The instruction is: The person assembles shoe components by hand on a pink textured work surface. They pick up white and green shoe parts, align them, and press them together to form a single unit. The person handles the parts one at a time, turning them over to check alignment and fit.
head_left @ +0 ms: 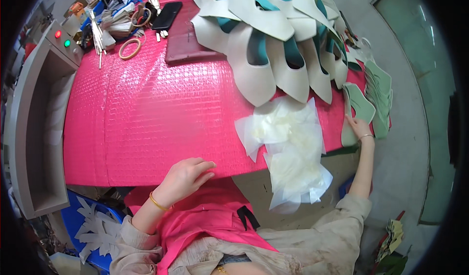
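Note:
My right hand [360, 127] reaches out to the far right edge of the table, a bracelet on its wrist. Its fingers grip the edge of a pale green shoe upper [360, 101] with a cut-out opening. Beside that piece lies a stack of similar green uppers [378, 92]. Over the table's front edge hovers my left hand [185, 177], empty, its fingers loosely bent and the thumb apart. Between the hands, a heap of thin translucent white sheets [293, 143] hangs partly over the edge. Behind it are piled several off-white shoe uppers [251, 75] with teal lining.
A pink cover [137, 123] spreads over the table. At the back left are a phone [167, 16] on a dark red pad [183, 48], a tape roll [130, 49] and clutter. A grey box [44, 128] borders the left; below is a blue bin [80, 221] with scraps.

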`<state>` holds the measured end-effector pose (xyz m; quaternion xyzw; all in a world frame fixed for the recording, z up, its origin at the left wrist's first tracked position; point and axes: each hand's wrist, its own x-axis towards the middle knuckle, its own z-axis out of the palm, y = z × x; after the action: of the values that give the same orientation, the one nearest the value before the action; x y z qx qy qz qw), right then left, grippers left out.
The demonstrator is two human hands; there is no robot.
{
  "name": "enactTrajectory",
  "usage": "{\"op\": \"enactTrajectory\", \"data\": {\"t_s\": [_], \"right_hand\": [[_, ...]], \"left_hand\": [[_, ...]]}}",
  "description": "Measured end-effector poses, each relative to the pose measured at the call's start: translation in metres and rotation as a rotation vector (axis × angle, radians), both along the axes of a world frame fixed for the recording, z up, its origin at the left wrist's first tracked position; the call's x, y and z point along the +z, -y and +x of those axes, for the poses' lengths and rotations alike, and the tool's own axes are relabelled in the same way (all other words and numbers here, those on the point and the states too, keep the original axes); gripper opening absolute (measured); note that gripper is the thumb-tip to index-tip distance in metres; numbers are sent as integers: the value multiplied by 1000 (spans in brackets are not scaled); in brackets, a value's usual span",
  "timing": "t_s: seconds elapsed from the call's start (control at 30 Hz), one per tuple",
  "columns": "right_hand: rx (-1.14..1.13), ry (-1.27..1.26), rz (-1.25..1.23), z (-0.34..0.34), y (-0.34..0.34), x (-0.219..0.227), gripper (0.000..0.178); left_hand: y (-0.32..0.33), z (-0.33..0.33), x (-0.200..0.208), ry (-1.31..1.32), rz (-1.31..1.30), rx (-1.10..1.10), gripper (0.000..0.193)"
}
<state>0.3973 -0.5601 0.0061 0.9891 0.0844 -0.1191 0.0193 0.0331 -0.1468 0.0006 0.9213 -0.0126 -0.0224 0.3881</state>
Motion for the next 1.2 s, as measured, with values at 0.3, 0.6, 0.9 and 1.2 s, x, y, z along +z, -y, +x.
{"op": "enactTrajectory", "data": {"t_s": [0.3,0.6,0.9,1.2], "right_hand": [[540,787,873,83,-293,139,37],[-193,193,1795,260,-254,157,20],[295,331,1791,18,-271,229,32],[2032,-238,431,-225,-358,63,13]], "left_hand": [[-52,172,38,636,283,100,46],[-64,284,-2,536,504,86,65],[-73,253,42,-23,-1137,100,59],[-165,28,-1,-74,-1336,188,55]]}}
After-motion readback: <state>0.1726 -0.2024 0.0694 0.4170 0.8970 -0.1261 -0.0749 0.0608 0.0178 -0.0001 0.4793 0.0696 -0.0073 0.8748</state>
